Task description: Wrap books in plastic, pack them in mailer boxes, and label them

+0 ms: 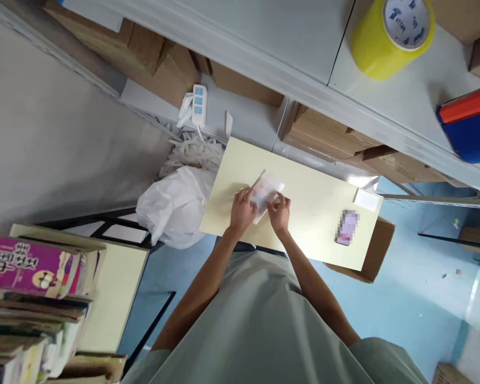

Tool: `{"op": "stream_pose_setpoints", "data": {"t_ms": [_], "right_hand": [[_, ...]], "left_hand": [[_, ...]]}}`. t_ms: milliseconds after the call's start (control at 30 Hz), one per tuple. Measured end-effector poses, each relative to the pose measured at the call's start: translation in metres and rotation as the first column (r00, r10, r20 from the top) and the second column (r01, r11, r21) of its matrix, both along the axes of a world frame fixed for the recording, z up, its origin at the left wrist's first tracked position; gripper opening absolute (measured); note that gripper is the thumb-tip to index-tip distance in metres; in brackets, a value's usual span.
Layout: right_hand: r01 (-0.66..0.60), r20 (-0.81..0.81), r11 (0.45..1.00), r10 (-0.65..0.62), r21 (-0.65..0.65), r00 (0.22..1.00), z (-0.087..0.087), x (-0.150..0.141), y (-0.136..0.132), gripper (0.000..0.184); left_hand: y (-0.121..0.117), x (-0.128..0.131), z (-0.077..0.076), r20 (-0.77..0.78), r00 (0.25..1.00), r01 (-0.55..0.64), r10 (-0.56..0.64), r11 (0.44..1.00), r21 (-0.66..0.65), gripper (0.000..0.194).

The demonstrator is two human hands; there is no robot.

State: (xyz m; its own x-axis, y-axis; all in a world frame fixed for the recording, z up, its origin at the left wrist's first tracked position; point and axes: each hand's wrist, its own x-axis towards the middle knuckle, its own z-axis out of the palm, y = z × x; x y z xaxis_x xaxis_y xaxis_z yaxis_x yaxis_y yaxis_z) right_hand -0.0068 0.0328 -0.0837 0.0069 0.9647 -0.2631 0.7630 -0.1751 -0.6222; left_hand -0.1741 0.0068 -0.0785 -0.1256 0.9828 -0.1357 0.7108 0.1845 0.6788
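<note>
A thin, pale pink-and-white rectangular item (267,189) lies at a slant over the cream tabletop (308,213); its surface is blurred, so I cannot tell whether it is a booklet or a packet. My left hand (243,210) grips its left edge, thumb and fingers bent together. On the lower right edge, my right hand (279,213) pinches with curled fingers. Further right on the same table lies a phone (347,228) with a pixelated screen. A small white card or box (367,199) sits at the table's right corner.
Left of the table bulges a white plastic bag (176,205) beside paper shreds (194,154). Stacked books (28,266) occupy a side table. Shelving ahead carries a power strip (199,106), cardboard boxes (328,133) and yellow tape (374,40). An open carton (378,250) stands below the table's right end.
</note>
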Motion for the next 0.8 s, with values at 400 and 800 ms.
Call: {"op": "stream_pose_setpoints", "data": {"t_ms": [400,800], "right_hand": [[0.096,-0.012,0.995,-0.096,-0.001,0.995,-0.013,-0.090,-0.001,0.047],[-0.036,0.025,0.999,0.036,0.018,0.999,0.005,-0.116,0.010,0.043]], "left_hand": [[-0.007,-0.064,-0.015,0.056,0.998,0.014,-0.014,1.000,-0.011,0.051],[-0.033,-0.104,-0.002,0.131,0.991,-0.034,0.033,0.999,0.009,0.054]]}}
